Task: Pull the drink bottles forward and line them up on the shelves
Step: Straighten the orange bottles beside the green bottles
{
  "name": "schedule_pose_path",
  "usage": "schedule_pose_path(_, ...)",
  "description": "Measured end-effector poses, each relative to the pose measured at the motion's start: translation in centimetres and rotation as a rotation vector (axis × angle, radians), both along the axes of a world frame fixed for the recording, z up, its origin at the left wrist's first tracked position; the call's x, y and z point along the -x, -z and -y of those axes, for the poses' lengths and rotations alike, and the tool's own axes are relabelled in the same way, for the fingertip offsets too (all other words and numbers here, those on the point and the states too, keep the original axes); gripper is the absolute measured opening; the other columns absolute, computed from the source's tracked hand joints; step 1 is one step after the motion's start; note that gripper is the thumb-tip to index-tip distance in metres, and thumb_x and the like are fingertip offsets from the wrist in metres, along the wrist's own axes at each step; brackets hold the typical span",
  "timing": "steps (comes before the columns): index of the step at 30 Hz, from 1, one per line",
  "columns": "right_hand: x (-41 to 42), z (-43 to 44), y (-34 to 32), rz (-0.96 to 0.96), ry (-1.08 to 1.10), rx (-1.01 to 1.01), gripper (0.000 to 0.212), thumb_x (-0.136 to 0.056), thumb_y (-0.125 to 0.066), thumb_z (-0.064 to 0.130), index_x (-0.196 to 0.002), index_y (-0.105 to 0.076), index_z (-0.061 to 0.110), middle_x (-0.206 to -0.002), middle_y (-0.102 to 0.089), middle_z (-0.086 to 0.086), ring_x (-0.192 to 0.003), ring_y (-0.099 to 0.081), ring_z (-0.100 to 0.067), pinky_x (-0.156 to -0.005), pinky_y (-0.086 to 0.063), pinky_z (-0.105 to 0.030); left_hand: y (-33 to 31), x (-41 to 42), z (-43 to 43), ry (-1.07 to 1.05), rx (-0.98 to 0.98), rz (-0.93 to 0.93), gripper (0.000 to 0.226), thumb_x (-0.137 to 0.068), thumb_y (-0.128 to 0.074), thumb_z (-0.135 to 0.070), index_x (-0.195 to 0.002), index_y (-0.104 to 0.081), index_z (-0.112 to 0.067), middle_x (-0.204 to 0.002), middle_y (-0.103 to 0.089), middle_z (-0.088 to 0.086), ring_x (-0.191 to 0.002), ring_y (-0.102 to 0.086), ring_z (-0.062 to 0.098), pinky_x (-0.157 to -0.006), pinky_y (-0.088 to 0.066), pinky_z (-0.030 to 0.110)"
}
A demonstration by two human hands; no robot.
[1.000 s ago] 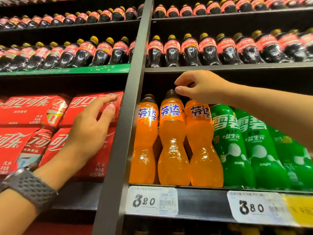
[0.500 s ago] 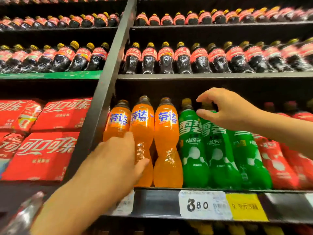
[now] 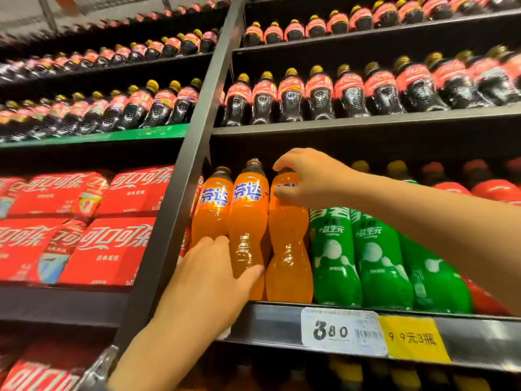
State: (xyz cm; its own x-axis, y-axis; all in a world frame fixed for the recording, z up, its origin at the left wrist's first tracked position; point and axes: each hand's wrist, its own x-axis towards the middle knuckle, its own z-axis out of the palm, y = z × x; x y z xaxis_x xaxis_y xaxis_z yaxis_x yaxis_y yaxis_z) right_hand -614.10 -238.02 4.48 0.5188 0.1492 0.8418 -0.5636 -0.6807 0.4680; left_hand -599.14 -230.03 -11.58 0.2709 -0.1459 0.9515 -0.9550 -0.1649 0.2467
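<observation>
Three orange drink bottles stand at the left end of the shelf (image 3: 267, 325). My left hand (image 3: 208, 277) wraps the lower part of the left orange bottle (image 3: 211, 210), its thumb lying across the middle orange bottle (image 3: 248, 221). My right hand (image 3: 307, 179) reaches in from the right and pinches the right orange bottle (image 3: 287, 249) at its shoulder, covering the cap and most of the label. Green drink bottles (image 3: 332, 249) stand right beside it, partly behind my right forearm.
A dark slanted upright post (image 3: 180, 193) bounds the bay on the left, with red cola cartons (image 3: 112, 249) beyond it. Rows of dark cola bottles (image 3: 318, 94) fill the shelves above. Red bottles (image 3: 493, 190) stand at far right. A price tag (image 3: 338, 331) hangs on the shelf edge.
My right hand moved left from the green bottles' tops to the right orange bottle's shoulder. My left hand stays low on the orange bottles. The view has tilted upward.
</observation>
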Motion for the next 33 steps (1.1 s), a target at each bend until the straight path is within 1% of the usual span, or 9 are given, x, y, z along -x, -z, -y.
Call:
schedule_pose_path(4,2.6,0.4,0.3,-0.021,-0.007,0.019,0.058,-0.081,-0.063,0.053,-0.129,-0.053,0.021,-0.130,-0.052,0.000,-0.119,-0.048,-0.020,-0.098,-0.042,-0.037,-0.1,0.0,-0.1,-0.013,-0.013,0.028,0.055,-0.078,-0.050,-0.069,-0.118,-0.050,-0.031,-0.114,-0.056,-0.012,-0.090,-0.047,0.005,-0.073,-0.038,0.022)
schedule_pose_path(7,6.1,1.1,1.0,0.005,0.009,0.065,0.052,-0.082,-0.061,0.052,-0.124,-0.057,0.023,-0.126,-0.055,0.002,-0.117,-0.049,-0.018,-0.097,-0.043,-0.038,0.1,0.9,-0.4,-0.117,0.097,0.152,0.060,-0.079,-0.045,-0.069,-0.123,-0.048,-0.028,-0.117,-0.054,-0.009,-0.106,-0.051,0.013,-0.083,-0.044,0.030)
schedule_pose_path(9,9.3,1.9,1.8,0.032,0.034,0.106,0.044,-0.081,-0.062,0.047,-0.118,-0.061,0.022,-0.119,-0.057,0.002,-0.112,-0.050,-0.019,-0.094,-0.043,-0.036,0.6,2.8,-0.6,0.010,0.217,0.329,0.055,-0.084,-0.046,-0.064,-0.125,-0.051,-0.027,-0.121,-0.054,-0.012,-0.113,-0.048,0.010,-0.091,-0.043,0.030)
schedule_pose_path(11,12.8,2.7,3.1,0.046,0.094,0.127,0.036,-0.082,-0.063,0.043,-0.111,-0.063,0.021,-0.112,-0.058,0.002,-0.107,-0.051,-0.020,-0.091,-0.044,-0.037,0.8,5.2,-0.2,0.220,0.145,0.426,0.056,-0.087,-0.037,-0.064,-0.130,-0.051,-0.032,-0.132,-0.048,-0.019,-0.124,-0.040,-0.003,-0.103,-0.034,0.023)
schedule_pose_path(15,20.3,4.6,6.4,0.062,0.215,0.085,0.037,-0.083,-0.055,0.041,-0.113,-0.063,0.020,-0.114,-0.060,0.000,-0.107,-0.053,-0.022,-0.093,-0.042,-0.034,1.7,9.3,2.5,0.308,-0.110,0.398,0.078,-0.081,-0.008,-0.077,-0.148,-0.017,-0.040,-0.153,-0.001,-0.031,-0.135,0.007,-0.018,-0.105,0.004,0.003)
schedule_pose_path(18,25.8,6.4,8.9,0.147,0.225,-0.011,0.040,-0.084,-0.059,0.030,-0.123,-0.060,0.018,-0.127,-0.059,-0.001,-0.119,-0.051,-0.020,-0.100,-0.033,-0.026,2.1,11.0,3.9,0.289,-0.189,0.290,0.086,-0.074,-0.003,-0.078,-0.151,-0.002,-0.038,-0.154,0.016,-0.026,-0.136,0.019,-0.013,-0.109,0.004,0.012)
schedule_pose_path(25,32.8,11.1,14.3,0.156,0.289,-0.147,0.055,-0.089,-0.054,0.039,-0.141,-0.044,0.024,-0.152,-0.031,0.012,-0.139,-0.028,-0.006,-0.113,-0.021,-0.022,2.9,14.1,5.3,0.146,-0.266,0.199,0.091,-0.071,0.002,-0.077,-0.151,-0.002,-0.033,-0.149,0.028,-0.023,-0.133,0.033,-0.006,-0.113,-0.001,0.023)
schedule_pose_path(30,33.3,11.6,15.6,0.110,0.226,-0.155,0.061,-0.091,-0.029,0.056,-0.145,-0.037,0.027,-0.156,-0.017,0.015,-0.141,-0.009,0.005,-0.109,0.001,-0.005,3.0,14.4,5.8,0.151,-0.231,0.185,0.088,-0.073,-0.002,-0.081,-0.150,-0.007,-0.038,-0.149,0.021,-0.028,-0.130,0.029,-0.015,-0.112,0.002,0.021)
schedule_pose_path(33,32.6,11.2,16.5,0.033,0.235,-0.119,0.070,-0.089,-0.007,0.064,-0.149,-0.025,0.032,-0.158,-0.007,0.015,-0.144,0.000,0.002,-0.117,-0.003,-0.020,3.4,15.7,6.6,0.102,-0.238,0.221,0.090,-0.070,0.009,-0.085,-0.147,-0.001,-0.040,-0.152,0.013,-0.024,-0.138,0.020,-0.008,-0.114,0.005,0.020)
